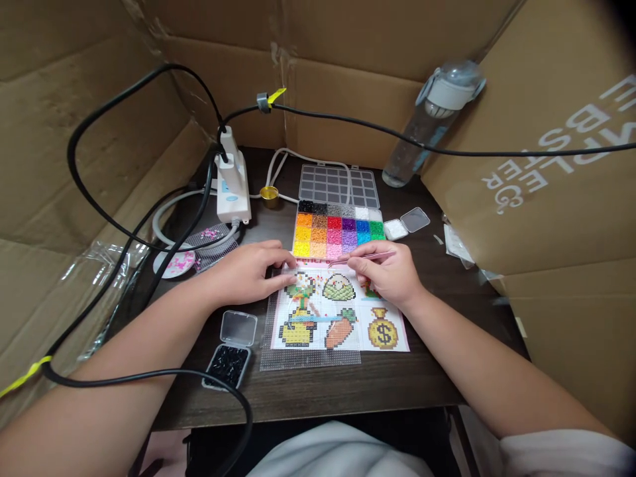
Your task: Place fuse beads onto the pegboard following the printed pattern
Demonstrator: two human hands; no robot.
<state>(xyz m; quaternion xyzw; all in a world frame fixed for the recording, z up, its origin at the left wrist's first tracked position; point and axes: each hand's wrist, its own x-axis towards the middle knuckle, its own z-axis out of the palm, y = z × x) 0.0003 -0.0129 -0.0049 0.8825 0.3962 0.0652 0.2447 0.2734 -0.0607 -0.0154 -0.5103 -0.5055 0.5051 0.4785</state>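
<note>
While R hand (385, 268) pinches tweezers (340, 264) (tip gap: can't tell) above pattern sheet (368, 310), L hand (254, 268), loosely curled, nothing visibly held, rests at upper L end of overlapping clear pegboard (311, 360). Risk: dragging L hand could misalign pegboard.

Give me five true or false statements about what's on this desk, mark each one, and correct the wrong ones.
1. The right grip holds tweezers. True.
2. The left grip is on the water bottle. False: it is at the left edge of the pattern sheet, and the water bottle is far to the right.
3. The colourful beads sit beyond the pattern sheet. True.
4. The box of black beads has its lid shut. False: the lid is open.
5. The pattern sheet shows a dollar sign. True.
</note>
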